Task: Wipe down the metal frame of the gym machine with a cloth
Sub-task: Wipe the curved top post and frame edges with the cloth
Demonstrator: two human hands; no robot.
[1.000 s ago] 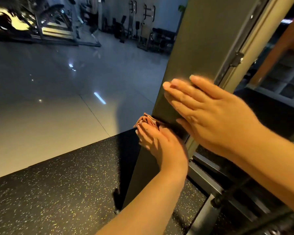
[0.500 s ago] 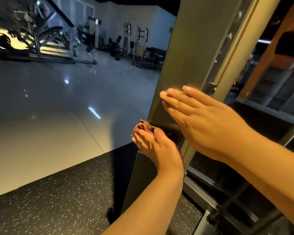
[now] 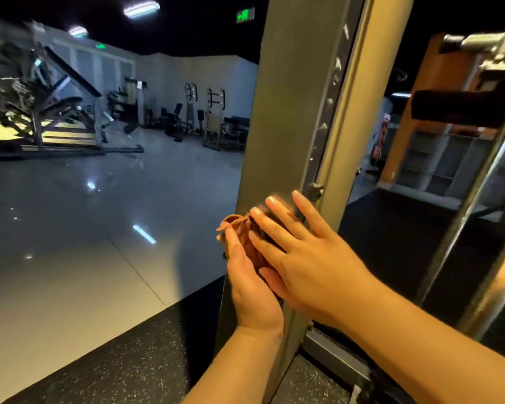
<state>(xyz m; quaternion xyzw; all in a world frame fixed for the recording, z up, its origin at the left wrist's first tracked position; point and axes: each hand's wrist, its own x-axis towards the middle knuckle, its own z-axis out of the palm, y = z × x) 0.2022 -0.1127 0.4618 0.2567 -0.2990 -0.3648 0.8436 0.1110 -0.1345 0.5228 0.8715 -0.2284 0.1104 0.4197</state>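
Observation:
A wide grey metal upright of the gym machine frame [image 3: 286, 118] rises through the middle of the view. A crumpled reddish-brown cloth [image 3: 242, 237] sits against its left edge at about mid height. My left hand [image 3: 251, 281] cups the cloth from below and grips it. My right hand [image 3: 306, 258] lies over the cloth and the post with fingers straight and spread, its fingertips on the metal. Most of the cloth is hidden between the two hands.
A black speckled rubber mat [image 3: 123, 363] lies under the machine, bordered by glossy pale floor tiles [image 3: 70, 243]. A steel bar [image 3: 467, 217] and a black padded roller [image 3: 461, 109] stand to the right. Other gym machines [image 3: 56, 112] line the far wall.
Both hands have moved up the post. My right hand has come down over the cloth and my left hand, where before it lay flat on the metal above them.

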